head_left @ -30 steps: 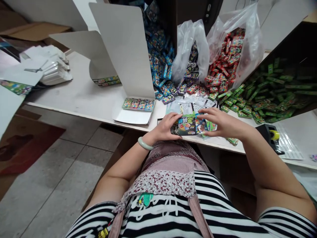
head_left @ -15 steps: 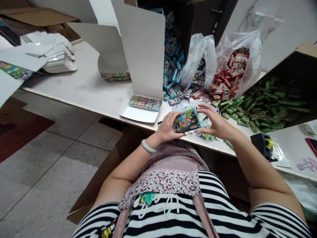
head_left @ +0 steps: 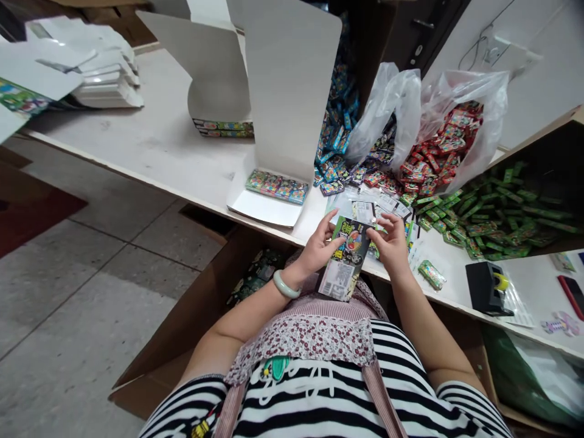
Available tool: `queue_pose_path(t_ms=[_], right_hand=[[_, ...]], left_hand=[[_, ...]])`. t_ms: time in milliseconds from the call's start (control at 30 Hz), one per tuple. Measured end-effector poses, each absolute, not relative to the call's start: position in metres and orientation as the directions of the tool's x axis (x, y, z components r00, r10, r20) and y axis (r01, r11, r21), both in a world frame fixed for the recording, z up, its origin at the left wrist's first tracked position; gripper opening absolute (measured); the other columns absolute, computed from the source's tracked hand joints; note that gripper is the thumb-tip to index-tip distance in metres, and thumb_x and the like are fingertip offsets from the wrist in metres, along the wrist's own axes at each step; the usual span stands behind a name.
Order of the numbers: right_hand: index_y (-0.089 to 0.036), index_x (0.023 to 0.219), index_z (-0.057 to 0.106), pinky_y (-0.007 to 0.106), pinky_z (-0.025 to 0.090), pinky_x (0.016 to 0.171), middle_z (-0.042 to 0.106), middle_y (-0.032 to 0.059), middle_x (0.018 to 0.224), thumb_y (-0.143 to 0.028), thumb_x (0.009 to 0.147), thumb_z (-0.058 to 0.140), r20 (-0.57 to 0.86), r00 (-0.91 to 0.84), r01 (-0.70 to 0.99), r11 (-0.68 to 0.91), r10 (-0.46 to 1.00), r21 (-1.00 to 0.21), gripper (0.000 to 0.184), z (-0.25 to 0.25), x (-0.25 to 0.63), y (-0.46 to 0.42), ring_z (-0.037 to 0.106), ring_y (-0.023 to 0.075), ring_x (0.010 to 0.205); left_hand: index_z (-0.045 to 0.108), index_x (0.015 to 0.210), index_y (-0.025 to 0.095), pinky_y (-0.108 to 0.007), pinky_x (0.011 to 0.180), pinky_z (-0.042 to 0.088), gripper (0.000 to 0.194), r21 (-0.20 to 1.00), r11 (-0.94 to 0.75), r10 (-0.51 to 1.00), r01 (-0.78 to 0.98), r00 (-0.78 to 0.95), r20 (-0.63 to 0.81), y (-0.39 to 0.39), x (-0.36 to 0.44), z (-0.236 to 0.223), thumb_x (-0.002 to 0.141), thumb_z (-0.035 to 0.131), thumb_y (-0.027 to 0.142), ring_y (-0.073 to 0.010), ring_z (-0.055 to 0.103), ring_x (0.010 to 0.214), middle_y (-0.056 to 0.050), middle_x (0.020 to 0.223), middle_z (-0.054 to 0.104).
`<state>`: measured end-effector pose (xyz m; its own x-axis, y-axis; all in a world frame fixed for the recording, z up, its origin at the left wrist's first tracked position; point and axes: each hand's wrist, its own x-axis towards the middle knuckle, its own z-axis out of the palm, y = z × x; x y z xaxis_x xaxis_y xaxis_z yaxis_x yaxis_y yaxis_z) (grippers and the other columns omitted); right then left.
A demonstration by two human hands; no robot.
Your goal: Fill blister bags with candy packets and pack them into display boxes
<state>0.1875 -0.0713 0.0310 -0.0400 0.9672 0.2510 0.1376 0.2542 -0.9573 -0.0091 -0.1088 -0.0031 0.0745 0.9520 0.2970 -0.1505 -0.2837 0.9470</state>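
Between my two hands, over the table's front edge, is a black printed card [head_left: 343, 261] with a green edge, colourful print and a pale barcode panel at its lower end. My left hand [head_left: 320, 248] pinches its left side, thumb across the front. The fingers of my right hand [head_left: 391, 244] close on its upper right corner. Behind the card lie more printed cards [head_left: 364, 210] and clear plastic, partly covered by my hands. A small green packet [head_left: 431, 275] rests on the table to the right of my right hand.
An open white box [head_left: 265, 212] with a row of colourful packets stands left. Behind are blue packets [head_left: 335, 143], a plastic bag of red packets [head_left: 449, 146] and a carton of green packets [head_left: 511, 207]. A black tape dispenser [head_left: 486, 289] sits right; an open carton [head_left: 182, 340] is below.
The card has turned from lying sideways to hanging lengthwise, and its barcode panel now shows. My right hand has come in onto it. The green packet on the right is now in plain sight.
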Motion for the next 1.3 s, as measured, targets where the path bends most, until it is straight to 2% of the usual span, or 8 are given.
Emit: queue_pose_path(t_ms=[167,333,500,567,767,967,1167,1300], right_hand=[[-0.028,0.108,0.053,0.031,0.057,0.076,0.069,-0.0009,0.090,-0.041,0.071,0.081,0.192,0.031,0.039,0.191,0.981,-0.981,0.048,0.016,0.179,-0.091,0.067,0.0158,0.081],[-0.027,0.096,0.059,0.033,0.057,0.079,0.069,0.0002,0.091,-0.043,0.072,0.081,0.235,0.060,0.075,0.231,0.970,-0.970,0.036,0.021,0.171,-0.107,0.067,0.0172,0.084],[-0.025,0.087,0.064,0.029,0.053,0.063,0.064,0.0002,0.084,-0.051,0.084,0.072,0.275,-0.128,0.213,0.297,0.953,-0.931,0.028,0.041,0.168,-0.113,0.060,0.0149,0.071],[-0.025,0.083,0.063,0.028,0.053,0.064,0.064,0.0011,0.087,-0.051,0.085,0.072,0.302,-0.183,0.220,0.338,0.936,-0.915,0.028,0.050,0.165,-0.111,0.061,0.0151,0.077],[-0.028,0.099,0.061,0.024,0.048,0.051,0.062,-0.0005,0.085,-0.054,0.074,0.082,0.214,-0.260,0.162,0.261,0.942,-0.952,0.041,0.070,0.149,-0.109,0.060,0.0151,0.072],[-0.023,0.079,0.063,0.030,0.053,0.065,0.064,0.0052,0.091,-0.050,0.083,0.075,0.301,-0.436,0.347,0.467,0.848,-0.813,0.030,0.096,0.147,-0.127,0.062,0.0191,0.085],[-0.022,0.080,0.064,0.027,0.048,0.054,0.064,0.0007,0.073,-0.059,0.075,0.078,0.143,-0.381,0.305,0.270,0.913,-0.913,0.041,0.103,0.149,-0.125,0.057,0.0139,0.060],[-0.020,0.075,0.064,0.026,0.047,0.052,0.063,0.0001,0.069,-0.059,0.076,0.078,0.105,-0.436,0.288,0.249,0.894,-0.925,0.041,0.103,0.153,-0.120,0.056,0.0129,0.058]], left_hand=[[0.041,0.148,0.028,-0.027,0.082,0.056,0.064,0.949,-0.254,0.953,-0.186,0.120,0.278,-0.122,-0.015,-0.014,0.089,0.067,0.031,-0.0157,0.064,0.097,-0.006,0.108,0.062],[0.040,0.147,0.029,-0.025,0.081,0.056,0.064,0.939,-0.276,0.938,-0.206,0.155,0.310,-0.131,-0.024,-0.011,0.090,0.068,0.034,-0.0136,0.065,0.093,-0.005,0.109,0.065],[0.063,0.105,0.021,-0.023,0.076,0.053,0.022,0.911,-0.406,0.914,-0.075,-0.049,0.404,-0.131,-0.031,0.007,0.094,0.063,0.040,-0.0108,0.063,0.083,-0.002,0.095,0.066],[0.063,0.089,0.019,-0.025,0.083,0.052,0.023,0.896,-0.437,0.897,-0.083,-0.105,0.428,-0.129,-0.034,0.015,0.095,0.061,0.041,-0.0117,0.064,0.088,-0.003,0.094,0.068],[0.063,0.115,0.022,-0.024,0.075,0.054,0.036,0.892,-0.279,0.959,-0.355,-0.062,0.276,-0.133,-0.051,0.025,0.086,0.074,0.039,-0.0114,0.066,0.082,-0.001,0.090,0.070],[0.067,0.082,0.018,-0.027,0.077,0.054,0.026,0.885,-0.382,0.915,-0.264,0.023,0.402,-0.148,-0.062,0.040,0.084,0.075,0.042,-0.0127,0.064,0.081,-0.001,0.083,0.068],[0.064,0.082,0.017,-0.024,0.064,0.048,0.021,0.936,-0.290,0.955,-0.199,0.008,0.297,-0.145,-0.050,0.052,0.082,0.074,0.035,-0.0101,0.057,0.069,0.001,0.077,0.064],[0.062,0.080,0.017,-0.026,0.069,0.049,0.022,0.931,-0.334,0.938,-0.149,0.040,0.343,-0.145,-0.046,0.052,0.085,0.072,0.036,-0.0114,0.057,0.072,0.001,0.077,0.062]])
